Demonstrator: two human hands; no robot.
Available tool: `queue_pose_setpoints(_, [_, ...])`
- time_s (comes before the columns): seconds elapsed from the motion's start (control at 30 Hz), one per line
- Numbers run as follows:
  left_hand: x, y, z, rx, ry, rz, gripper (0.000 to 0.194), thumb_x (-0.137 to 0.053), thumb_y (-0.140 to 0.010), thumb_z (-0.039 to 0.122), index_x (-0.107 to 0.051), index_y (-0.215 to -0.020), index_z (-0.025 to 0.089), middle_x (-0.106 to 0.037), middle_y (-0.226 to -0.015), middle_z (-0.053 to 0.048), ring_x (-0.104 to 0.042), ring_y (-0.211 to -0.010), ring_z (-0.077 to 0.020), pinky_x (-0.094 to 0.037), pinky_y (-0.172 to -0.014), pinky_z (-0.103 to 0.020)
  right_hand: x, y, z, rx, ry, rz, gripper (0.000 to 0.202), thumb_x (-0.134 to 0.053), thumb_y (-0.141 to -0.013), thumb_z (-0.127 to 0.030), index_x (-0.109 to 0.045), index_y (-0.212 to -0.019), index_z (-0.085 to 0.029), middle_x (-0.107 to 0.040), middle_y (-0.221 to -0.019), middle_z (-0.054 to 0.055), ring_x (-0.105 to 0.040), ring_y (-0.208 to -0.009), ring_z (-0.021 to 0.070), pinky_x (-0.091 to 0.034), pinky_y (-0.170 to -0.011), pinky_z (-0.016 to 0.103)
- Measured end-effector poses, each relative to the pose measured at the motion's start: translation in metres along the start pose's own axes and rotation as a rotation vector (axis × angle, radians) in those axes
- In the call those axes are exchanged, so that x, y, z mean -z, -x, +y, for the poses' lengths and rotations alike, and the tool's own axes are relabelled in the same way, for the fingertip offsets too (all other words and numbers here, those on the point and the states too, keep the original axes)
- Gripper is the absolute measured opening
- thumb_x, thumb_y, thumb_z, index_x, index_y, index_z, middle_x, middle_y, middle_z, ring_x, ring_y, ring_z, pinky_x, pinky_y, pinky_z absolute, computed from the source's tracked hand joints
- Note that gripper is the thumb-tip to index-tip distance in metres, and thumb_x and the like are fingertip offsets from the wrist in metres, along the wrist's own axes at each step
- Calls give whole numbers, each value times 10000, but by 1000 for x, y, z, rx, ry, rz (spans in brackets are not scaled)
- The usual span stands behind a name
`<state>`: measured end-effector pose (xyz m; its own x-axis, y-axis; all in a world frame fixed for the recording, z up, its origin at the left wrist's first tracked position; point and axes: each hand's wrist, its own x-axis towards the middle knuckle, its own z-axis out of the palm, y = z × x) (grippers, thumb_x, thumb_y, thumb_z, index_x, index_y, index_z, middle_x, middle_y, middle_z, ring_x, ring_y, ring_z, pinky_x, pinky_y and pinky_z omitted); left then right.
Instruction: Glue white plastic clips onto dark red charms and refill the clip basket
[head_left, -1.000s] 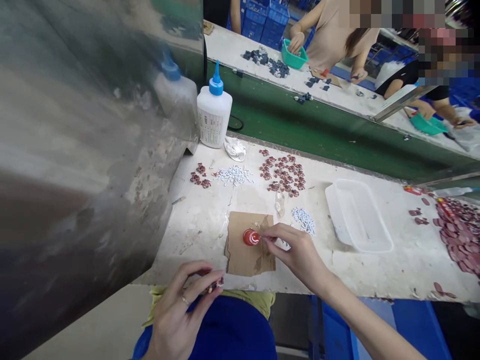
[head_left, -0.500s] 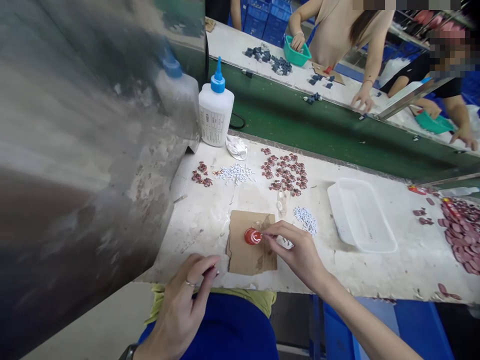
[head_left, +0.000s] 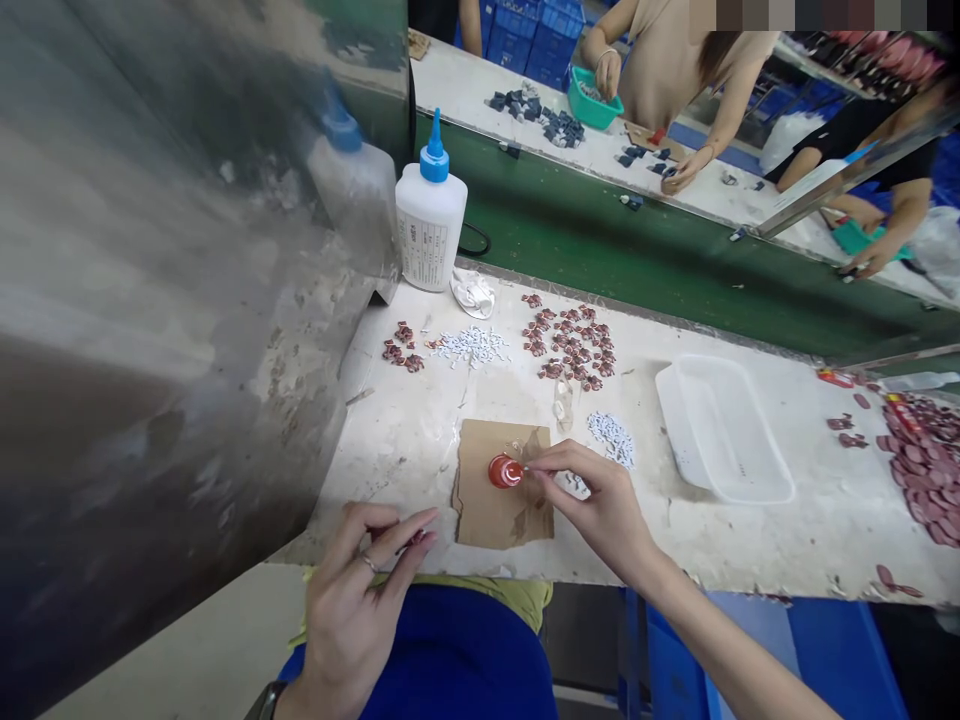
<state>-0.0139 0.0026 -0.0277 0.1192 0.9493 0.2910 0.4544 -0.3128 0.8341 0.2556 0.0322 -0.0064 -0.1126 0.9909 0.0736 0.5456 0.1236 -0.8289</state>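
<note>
My left hand is closed near the table's front edge, a small dark reddish piece pinched between its fingertips and mostly hidden. A red cap stands on the brown cardboard. At the cap's right rim my right hand pinches a tiny pale piece. Small white pieces lie in a pile right of the cardboard, and another white pile lies behind it. Brown-red figures are grouped at the back, with several more figures to the left.
A white bottle with a blue nozzle stands beside the metal panel on the left. A clear tray lies right, with reddish discs at the far right. Across the green divider, other people work beside green baskets.
My left hand has turned slightly and its fingers have shifted around the small piece. My right hand has barely moved. Across the divider, a person's hand has moved left to a dark piece.
</note>
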Motion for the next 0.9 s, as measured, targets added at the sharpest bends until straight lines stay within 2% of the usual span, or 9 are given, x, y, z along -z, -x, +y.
queue_pose_setpoints(0.1, [-1, -5, 8, 79, 98, 2, 223, -737, -880, 140, -747, -1041, 294, -701, -892, 45, -685, -792, -46, -558, -750, -97, -3, 4, -9, -39, -59, 37, 101, -673, -952, -183, -748, -937, -250, -754, -887, 11, -699, -827, 159, -562, -728, 290])
queue_pose_setpoints(0.23, [-3, -9, 24, 275, 230, 18, 189, -807, -819, 199, -754, -946, 329, -785, -870, 119, -762, -759, -60, -596, -762, -61, -10, 12, -32, -63, -200, 56, 97, -688, -943, -178, -740, -914, -255, -755, -892, 2, -711, -847, 153, -576, -733, 288])
queue_pose_setpoints(0.43, [-2, -13, 46, 430, 432, -23, 141, -789, -804, 199, -773, -889, 310, -797, -825, 91, -781, -722, -125, -621, -720, -112, -23, 20, -69, 49, -340, 79, 163, -713, -871, -67, -757, -923, -215, -760, -866, 14, -721, -795, 126, -580, -705, 258])
queue_pose_setpoints(0.57, [-2, -13, 47, 437, 462, -40, 117, -802, -782, 198, -781, -853, 289, -797, -816, 67, -783, -732, -134, -627, -737, -120, -27, 18, -79, 90, -370, 64, 167, -709, -866, -50, -762, -936, -191, -781, -883, 37, -745, -799, 134, -605, -706, 252])
queue_pose_setpoints(0.73, [-2, -12, 45, 364, 446, -48, 144, -799, -797, 177, -770, -862, 302, -793, -833, 96, -777, -739, -101, -623, -744, -96, -28, 16, -79, 102, -362, 56, 185, -711, -868, -53, -765, -957, -206, -785, -871, 33, -749, -782, 144, -623, -684, 264])
queue_pose_setpoints(0.9, [0, -14, 44, 290, 403, -33, 209, -814, -782, 139, -783, -899, 310, -798, -859, 102, -777, -749, -92, -615, -786, -77, -27, 18, -77, 204, -241, 25, 211, -694, -892, -38, -756, -1019, -193, -777, -917, 55, -753, -798, 145, -637, -686, 239])
